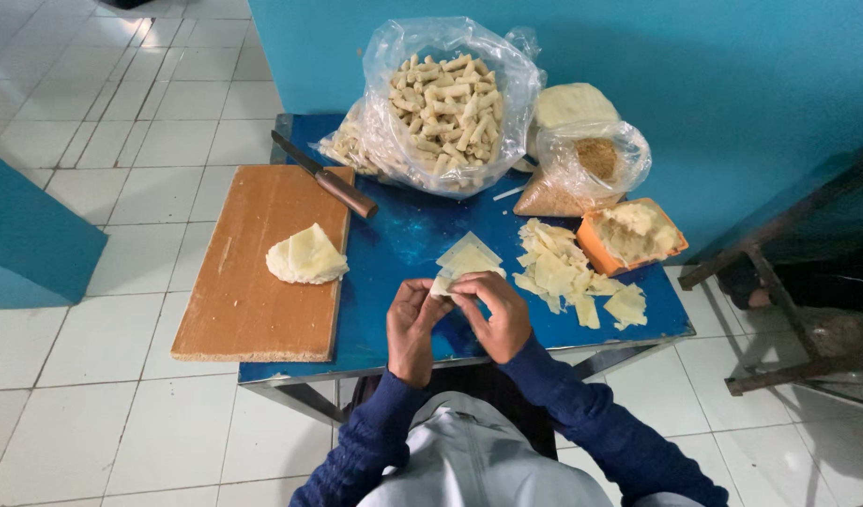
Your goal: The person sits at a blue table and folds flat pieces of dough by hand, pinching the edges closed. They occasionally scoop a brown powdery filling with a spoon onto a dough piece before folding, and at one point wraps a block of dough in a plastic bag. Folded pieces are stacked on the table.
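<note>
Here, seen from above, a person in dark blue sleeves works at a small blue table (394, 239) set against a turquoise wall. Just below the centre of the frame the left hand (411, 324) and the right hand (495, 314) meet at the table's near edge, fingertips of both pinched around a pale dough wrapper (441, 284) held between them. Directly above the hands, a few more triangular wrappers (469, 253) lie flat on the blue surface.

At centre left, a wooden cutting board (253, 272) overhangs the table's left side, and a folded stack of wrapper sheets (305, 255) rests on its right part. A knife (323, 176) with a brown handle lies slantwise across the board's upper right corner.

At upper centre, a large clear plastic bag (450, 103) stands open, filled with small rolled, crumb-coated pieces. To its right sit a smaller bag of breadcrumbs (591, 164) and, behind it, a pale round of dough (570, 103).

At centre right, a loose heap of cut wrapper pieces (558, 272) spreads toward the table's right edge, touching an orange tub (591, 249) of pale filling.

White floor tiles surround the table, and a dark metal frame (778, 272) stands at the right of the frame.
</note>
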### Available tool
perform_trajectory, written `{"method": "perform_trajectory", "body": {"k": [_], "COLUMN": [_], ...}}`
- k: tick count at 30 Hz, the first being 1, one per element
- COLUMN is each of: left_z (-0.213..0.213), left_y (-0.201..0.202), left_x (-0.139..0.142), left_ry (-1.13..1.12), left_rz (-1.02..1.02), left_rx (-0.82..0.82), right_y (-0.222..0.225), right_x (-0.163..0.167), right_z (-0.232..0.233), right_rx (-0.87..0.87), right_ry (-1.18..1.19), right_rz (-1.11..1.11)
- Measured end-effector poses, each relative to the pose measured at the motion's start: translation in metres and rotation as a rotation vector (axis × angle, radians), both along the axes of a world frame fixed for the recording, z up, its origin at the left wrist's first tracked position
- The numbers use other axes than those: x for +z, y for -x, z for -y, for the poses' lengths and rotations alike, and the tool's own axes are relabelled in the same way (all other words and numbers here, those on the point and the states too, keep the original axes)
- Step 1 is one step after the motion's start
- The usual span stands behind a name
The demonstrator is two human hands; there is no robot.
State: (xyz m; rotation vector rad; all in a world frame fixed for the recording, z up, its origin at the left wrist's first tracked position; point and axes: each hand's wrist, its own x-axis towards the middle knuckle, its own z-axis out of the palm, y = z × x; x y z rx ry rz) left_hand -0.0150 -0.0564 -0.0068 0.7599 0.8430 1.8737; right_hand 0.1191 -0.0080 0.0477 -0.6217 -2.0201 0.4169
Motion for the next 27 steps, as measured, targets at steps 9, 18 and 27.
{"method": "perform_trajectory", "body": {"k": [9,18,27], "left_z": [0.002,0.002,0.008], "left_y": [-0.002,0.003,0.014], "left_x": [0.005,-0.005,0.002], "left_ry": [0.085,0.087,-0.014], "left_rz": [-0.173,-0.067,0.202], "left_rx": [0.004,0.002,0.001], "right_y": [-0.016,-0.023,-0.049], "right_x": [-0.032,-0.067,-0.076], "right_z": [-0.026,-0.041,-0.074], "right_rx": [0.203,0.465,0.412], "right_ry": [0.705,1.298,1.275], "right_rz": [-0.081,-0.564,-0.908]}}
